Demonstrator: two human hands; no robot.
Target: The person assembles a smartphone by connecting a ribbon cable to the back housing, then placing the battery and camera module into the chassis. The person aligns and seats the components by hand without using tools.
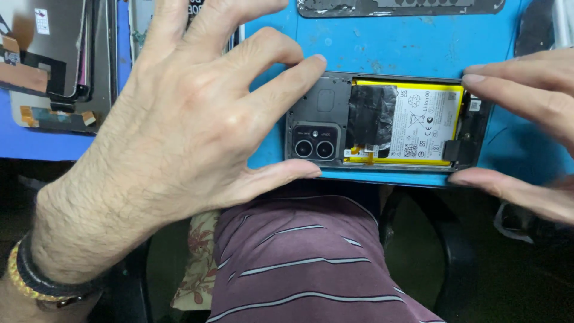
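While both hands close in from either end, an opened phone [382, 122] lies flat near the front edge of a blue work mat [406, 42], its back cover off and its insides facing up. The left hand [179, 119] is spread wide, fingers fanned; its forefinger tip rests on the top edge of the phone at the camera end and its thumb tip presses the bottom edge there, so the phone's left end sits pinched between the two. The other fingers of that hand are lifted and hold nothing. The right hand [532, 119] comes in from the right edge of the view and is only partly seen; two fingertips touch the phone's upper right corner and the thumb lies against its lower right corner, a loose, open pinch on that end.

Inside the phone a yellow-edged battery [412, 122] fills the middle and right, with a patch of black tape [371, 113] over its left part. At the left end sits the camera block [315, 145] with two round lenses.

On the mat above the phone lies a dark, flat phone frame [400, 6], partly cut off by the top of the view. At upper left is a stack of phone screens [48, 54] with orange ribbon tails. The left wrist wears a black band and a string of gold beads [36, 281]. Below the mat's edge is the person's lap in a maroon striped shirt [305, 263], with a patterned cloth [197, 263] just beside it.
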